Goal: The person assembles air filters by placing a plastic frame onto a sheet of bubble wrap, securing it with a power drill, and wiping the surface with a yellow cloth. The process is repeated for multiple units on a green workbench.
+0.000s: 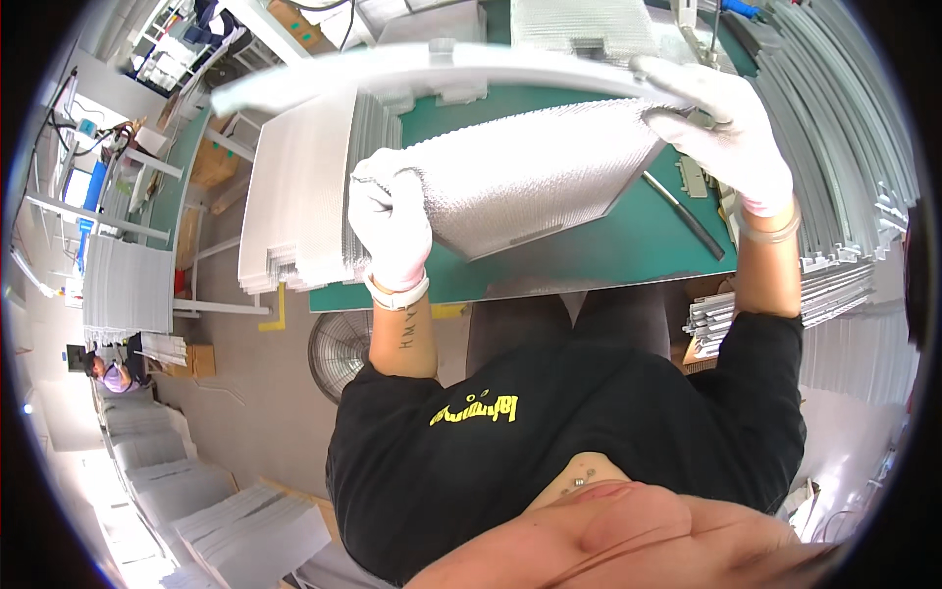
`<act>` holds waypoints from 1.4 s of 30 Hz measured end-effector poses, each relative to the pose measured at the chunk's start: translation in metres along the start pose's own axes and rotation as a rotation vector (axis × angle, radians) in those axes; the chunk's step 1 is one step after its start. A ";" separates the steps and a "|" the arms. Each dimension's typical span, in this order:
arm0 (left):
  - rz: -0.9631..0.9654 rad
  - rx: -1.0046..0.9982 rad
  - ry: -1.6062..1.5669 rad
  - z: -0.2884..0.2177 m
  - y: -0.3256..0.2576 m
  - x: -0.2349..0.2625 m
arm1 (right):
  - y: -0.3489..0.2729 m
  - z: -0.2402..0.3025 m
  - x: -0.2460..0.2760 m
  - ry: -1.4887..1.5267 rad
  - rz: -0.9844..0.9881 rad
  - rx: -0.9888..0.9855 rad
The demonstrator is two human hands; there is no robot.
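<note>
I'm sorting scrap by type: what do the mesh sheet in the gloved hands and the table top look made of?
Mesh sheet: likely aluminium, silvery with a fine expanded weave. Table top: probably a rubber or vinyl mat, flat matte green.

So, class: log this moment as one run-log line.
left hand: grips mesh panel corner | right hand: holds panel's far edge and grey frame strip | under: green mat

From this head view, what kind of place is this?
Likely a factory assembly bench. Gloved left hand and right hand hold a metal mesh panel over a green mat, with stacked mesh sheets and aluminium frame strips alongside.
</note>
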State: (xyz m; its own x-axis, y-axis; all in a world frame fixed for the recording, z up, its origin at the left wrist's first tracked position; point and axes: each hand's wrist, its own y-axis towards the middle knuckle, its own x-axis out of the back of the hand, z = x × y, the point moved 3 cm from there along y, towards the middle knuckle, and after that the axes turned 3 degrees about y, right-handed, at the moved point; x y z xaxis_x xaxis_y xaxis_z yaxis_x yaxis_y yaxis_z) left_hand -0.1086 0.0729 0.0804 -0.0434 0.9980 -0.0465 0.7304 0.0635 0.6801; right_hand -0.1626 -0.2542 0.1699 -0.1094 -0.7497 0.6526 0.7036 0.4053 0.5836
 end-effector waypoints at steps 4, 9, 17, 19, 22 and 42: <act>0.018 0.015 -0.022 0.000 0.003 0.004 | 0.019 0.027 0.024 -0.213 0.222 0.054; 0.033 0.011 -0.070 0.006 0.001 0.008 | 0.024 0.041 0.024 -0.151 0.241 0.209; 0.070 0.034 -0.179 0.002 -0.003 0.009 | 0.030 0.053 0.024 -0.226 0.271 0.158; 0.076 0.027 -0.168 0.001 -0.003 0.009 | 0.032 0.051 0.017 -0.242 0.276 0.050; 0.057 0.048 -0.165 0.008 -0.003 0.011 | 0.032 0.046 0.012 -0.175 0.263 -0.048; 0.065 0.005 -0.287 0.004 -0.003 0.003 | -0.032 -0.011 -0.035 0.696 -0.538 -0.213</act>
State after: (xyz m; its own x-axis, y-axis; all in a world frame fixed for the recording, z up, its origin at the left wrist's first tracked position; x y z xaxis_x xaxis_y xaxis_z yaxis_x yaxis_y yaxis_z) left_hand -0.1082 0.0760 0.0748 0.1980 0.9578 -0.2083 0.7288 -0.0017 0.6847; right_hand -0.1735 -0.2468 0.1227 -0.0604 -0.9848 -0.1627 0.8030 -0.1448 0.5781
